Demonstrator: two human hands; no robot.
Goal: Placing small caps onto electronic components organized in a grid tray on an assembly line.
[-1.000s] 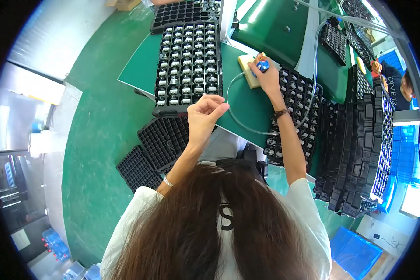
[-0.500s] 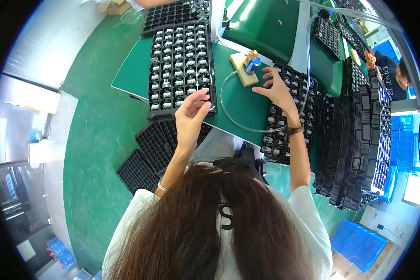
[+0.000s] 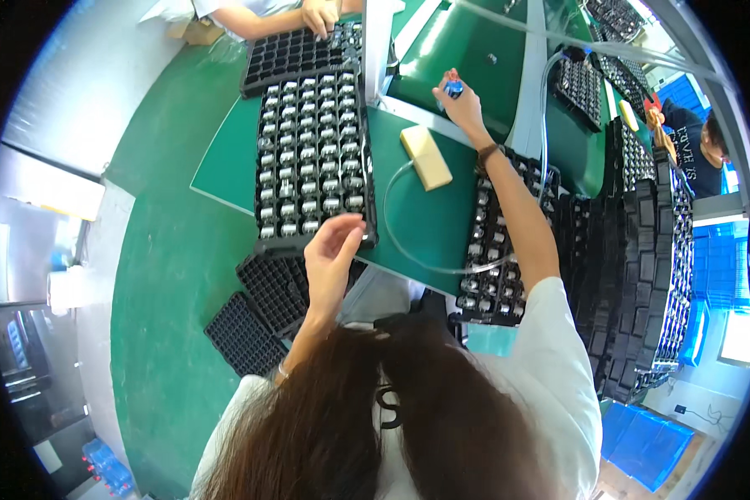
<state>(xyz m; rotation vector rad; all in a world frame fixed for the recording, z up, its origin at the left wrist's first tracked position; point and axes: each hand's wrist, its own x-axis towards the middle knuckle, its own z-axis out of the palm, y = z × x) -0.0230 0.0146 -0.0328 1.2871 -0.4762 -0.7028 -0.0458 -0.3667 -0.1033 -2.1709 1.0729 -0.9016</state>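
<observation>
The right hand (image 3: 461,105) partly hides a blue object (image 3: 452,87), and the top edge cuts off a co-worker's sleeve (image 3: 217,6).

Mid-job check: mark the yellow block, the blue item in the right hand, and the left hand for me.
Yellow block (image 3: 427,157): head view, middle of its upper face.
Blue item (image 3: 453,87): head view, its exposed blue part.
Left hand (image 3: 331,252): head view, middle of the hand.

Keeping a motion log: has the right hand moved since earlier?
Yes: forward; the right hand, earlier at the yellow block, is now beyond it.
</observation>
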